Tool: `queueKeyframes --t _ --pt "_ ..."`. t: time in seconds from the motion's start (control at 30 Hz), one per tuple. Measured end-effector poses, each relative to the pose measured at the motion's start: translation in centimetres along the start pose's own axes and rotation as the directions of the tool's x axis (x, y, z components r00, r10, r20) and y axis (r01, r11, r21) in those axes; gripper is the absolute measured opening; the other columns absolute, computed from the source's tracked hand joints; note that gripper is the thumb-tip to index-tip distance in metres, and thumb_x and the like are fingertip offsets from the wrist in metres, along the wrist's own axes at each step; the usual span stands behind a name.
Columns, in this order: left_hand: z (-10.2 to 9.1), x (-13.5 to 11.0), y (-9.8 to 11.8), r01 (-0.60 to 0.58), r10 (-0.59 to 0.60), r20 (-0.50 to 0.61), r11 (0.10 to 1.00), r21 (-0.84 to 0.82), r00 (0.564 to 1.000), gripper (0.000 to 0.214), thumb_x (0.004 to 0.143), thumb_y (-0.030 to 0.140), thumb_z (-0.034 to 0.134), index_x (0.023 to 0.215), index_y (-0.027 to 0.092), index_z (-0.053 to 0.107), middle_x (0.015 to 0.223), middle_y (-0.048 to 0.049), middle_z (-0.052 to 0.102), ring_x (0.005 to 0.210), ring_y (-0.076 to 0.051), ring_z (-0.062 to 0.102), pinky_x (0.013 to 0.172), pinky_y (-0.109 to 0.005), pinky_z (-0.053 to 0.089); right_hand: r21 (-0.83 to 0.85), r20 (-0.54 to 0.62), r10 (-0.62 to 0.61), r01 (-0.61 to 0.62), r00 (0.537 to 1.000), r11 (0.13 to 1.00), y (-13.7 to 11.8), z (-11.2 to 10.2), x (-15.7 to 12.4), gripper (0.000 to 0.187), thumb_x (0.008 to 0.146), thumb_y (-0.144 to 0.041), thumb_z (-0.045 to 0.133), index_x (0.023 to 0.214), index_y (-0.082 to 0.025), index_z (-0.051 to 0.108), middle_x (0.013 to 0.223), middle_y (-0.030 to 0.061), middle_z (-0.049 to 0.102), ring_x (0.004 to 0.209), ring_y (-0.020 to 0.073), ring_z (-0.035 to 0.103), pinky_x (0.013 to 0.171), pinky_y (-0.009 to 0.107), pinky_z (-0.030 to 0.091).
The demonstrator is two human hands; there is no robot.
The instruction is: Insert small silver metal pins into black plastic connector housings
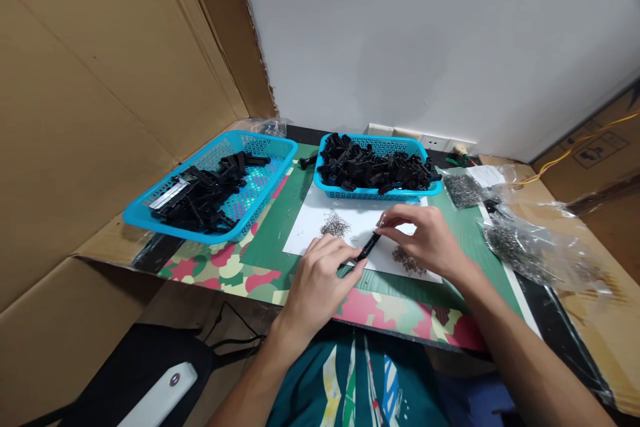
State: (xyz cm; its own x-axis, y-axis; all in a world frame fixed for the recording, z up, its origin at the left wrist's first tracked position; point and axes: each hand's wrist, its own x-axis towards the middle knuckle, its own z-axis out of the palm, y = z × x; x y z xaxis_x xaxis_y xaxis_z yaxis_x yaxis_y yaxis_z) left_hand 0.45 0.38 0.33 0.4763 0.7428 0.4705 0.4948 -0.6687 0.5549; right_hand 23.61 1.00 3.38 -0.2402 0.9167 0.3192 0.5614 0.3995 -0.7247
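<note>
A slim black plastic part (369, 247) is held over the white paper, slanting up to the right. My left hand (325, 273) grips its lower end between thumb and fingers. At its upper end, the fingertips of my right hand (417, 233) are pinched together, with a small shiny metal piece (382, 220) showing at them; its exact shape is too small to tell. Two heaps of fine metal pieces, perhaps springs, lie on the paper (305, 227): one heap (335, 224) beyond my left hand, the other heap (409, 260) partly under my right hand.
A blue basket (377, 195) heaped with black parts stands at the back. Another blue basket (235, 230) at the left holds more black parts. Plastic bags of metal pieces (463, 190) lie at the right. Cardboard (125, 47) walls the left side; a white wall (400, 40) rises behind.
</note>
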Motion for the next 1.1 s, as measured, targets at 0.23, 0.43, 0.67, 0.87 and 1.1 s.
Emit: queueKeyframes --t 0.23,0.43,0.67,0.87,1.1 --pt "-0.1 0.1 0.2 -0.010 0.010 0.014 1.000 0.022 1.000 0.006 0.095 0.014 0.072 0.091 0.019 0.073 0.084 -0.0021 0.073 0.084 -0.022 0.063 0.078 -0.038 0.047 0.419 0.111 0.206 -0.233 0.972 0.877 -0.8 2.4 0.4 0.032 0.086 -0.046 0.084 0.087 -0.019 0.068 0.076 0.0038 0.077 0.076 0.0211 0.076 0.074 0.032 0.059" --pt "0.0 0.0 0.2 -0.012 0.012 0.008 1.000 0.026 1.000 0.005 0.096 0.015 0.072 0.092 0.018 0.073 0.085 -0.0020 0.073 0.083 -0.021 0.063 0.079 -0.038 0.047 0.375 0.121 0.182 -0.215 0.976 0.902 -0.7 2.5 0.2 0.023 0.089 -0.038 0.081 0.087 -0.019 0.068 0.080 0.0035 0.078 0.078 0.0204 0.076 0.073 0.030 0.055" --pt "0.1 -0.1 0.2 -0.005 0.005 0.011 1.000 -0.005 1.000 0.005 0.097 0.015 0.071 0.095 0.019 0.074 0.083 -0.0023 0.073 0.084 -0.022 0.064 0.078 -0.037 0.049 0.222 0.113 0.097 -0.121 0.989 0.968 -1.5 2.1 0.0 0.010 0.095 -0.025 0.073 0.087 -0.019 0.069 0.079 0.0022 0.077 0.075 0.0195 0.074 0.071 0.029 0.052" --pt "0.1 -0.1 0.1 -0.006 0.006 0.003 1.000 -0.014 1.000 0.009 0.097 0.014 0.070 0.090 0.019 0.072 0.082 -0.0027 0.072 0.082 -0.022 0.064 0.076 -0.037 0.050 0.120 0.119 0.035 -0.050 0.992 0.991 -2.0 2.0 0.0 0.013 0.095 -0.017 0.069 0.083 -0.020 0.069 0.075 -0.0002 0.073 0.070 0.0169 0.068 0.069 0.028 0.048" --pt "0.4 0.2 -0.3 -0.048 0.047 -0.031 0.998 -0.030 0.998 0.007 0.096 0.014 0.070 0.092 0.019 0.072 0.085 -0.0033 0.074 0.084 -0.022 0.067 0.078 -0.036 0.052 0.050 0.129 0.009 -0.016 0.992 0.999 -2.1 1.8 0.0 0.014 0.093 -0.010 0.068 0.082 -0.019 0.070 0.076 -0.0010 0.072 0.071 0.0151 0.067 0.072 0.026 0.047"
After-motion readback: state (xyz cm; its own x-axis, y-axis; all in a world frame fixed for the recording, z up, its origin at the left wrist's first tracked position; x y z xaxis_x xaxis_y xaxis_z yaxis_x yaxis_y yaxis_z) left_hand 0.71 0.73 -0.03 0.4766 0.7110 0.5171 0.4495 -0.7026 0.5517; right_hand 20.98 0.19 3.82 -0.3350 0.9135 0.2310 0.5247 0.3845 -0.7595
